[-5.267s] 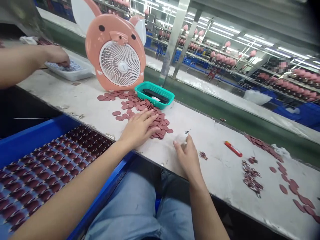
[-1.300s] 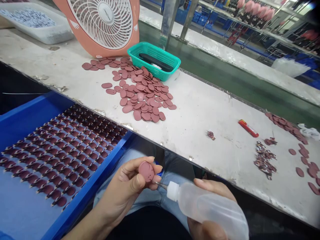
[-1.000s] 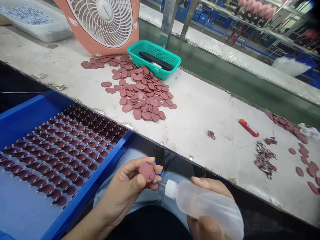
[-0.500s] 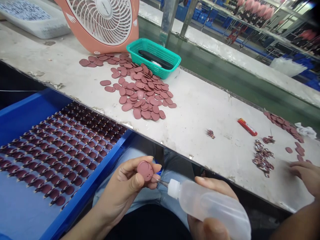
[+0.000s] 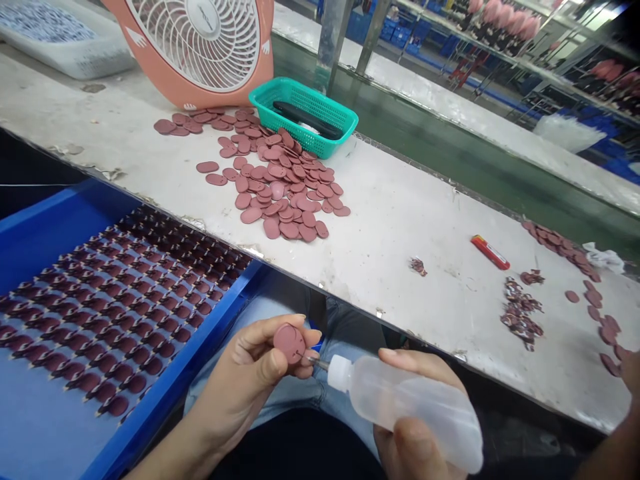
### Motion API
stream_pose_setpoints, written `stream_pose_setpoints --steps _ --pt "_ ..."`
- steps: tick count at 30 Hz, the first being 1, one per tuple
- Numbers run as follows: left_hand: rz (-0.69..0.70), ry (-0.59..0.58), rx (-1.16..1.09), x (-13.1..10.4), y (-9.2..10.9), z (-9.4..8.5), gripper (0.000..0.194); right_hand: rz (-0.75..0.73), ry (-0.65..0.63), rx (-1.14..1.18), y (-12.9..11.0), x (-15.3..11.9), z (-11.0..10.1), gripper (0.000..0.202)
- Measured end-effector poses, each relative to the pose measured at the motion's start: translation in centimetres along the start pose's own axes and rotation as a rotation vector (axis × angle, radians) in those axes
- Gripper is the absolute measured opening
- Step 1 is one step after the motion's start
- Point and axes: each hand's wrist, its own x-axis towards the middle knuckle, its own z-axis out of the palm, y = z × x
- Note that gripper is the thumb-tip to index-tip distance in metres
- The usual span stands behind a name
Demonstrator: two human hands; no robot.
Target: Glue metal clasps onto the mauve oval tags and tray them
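Between thumb and fingers, my left hand (image 5: 255, 363) pinches a small reddish-brown oval disc (image 5: 289, 342) with tiny holes near its edge. My right hand (image 5: 425, 407) is wrapped round a translucent white squeeze bottle (image 5: 415, 403), tilted with its thin metal needle tip (image 5: 317, 362) pointing left. The tip meets or nearly meets the disc's lower right edge, by the holes. A heap of similar discs (image 5: 295, 193) lies on the worktable (image 5: 390, 220) beyond my hands. Left of my lap, a blue tray (image 5: 150, 407) holds rows of disc pieces with dark parts attached.
A green basket (image 5: 345, 137) with a black object inside stands before an orange fan (image 5: 173, 90). Rightward lie a red-and-yellow packet (image 5: 490, 252), small brown-and-white pieces (image 5: 521, 313) and more discs (image 5: 560, 243). A co-worker's hand (image 5: 631, 373) is at the right edge. A white bin (image 5: 95, 57) stands back left.
The bottle has moved left, bringing its needle tip over the disc's edge. My left hand stays nearly still. The co-worker's hand has drawn back toward the right edge.
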Motion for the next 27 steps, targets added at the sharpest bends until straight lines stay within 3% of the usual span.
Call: stream_pose_setpoints --steps 6,11,15,27 --pt "0.005 0.103 0.007 -0.4 0.5 1.3 0.031 -0.056 0.012 0.032 -0.1 0.7 0.2 0.033" --pt "0.026 0.121 0.008 -0.2 0.3 1.3 0.03 -0.033 -0.011 0.083 0.1 0.7 0.4 0.033" --pt "0.024 0.087 0.009 -0.1 0.1 0.9 0.029 0.005 0.013 0.095 0.2 0.4 0.6 0.033" --pt "0.007 0.189 0.003 -0.3 0.4 1.7 0.033 0.171 0.015 0.114 0.1 0.4 0.3 0.029"
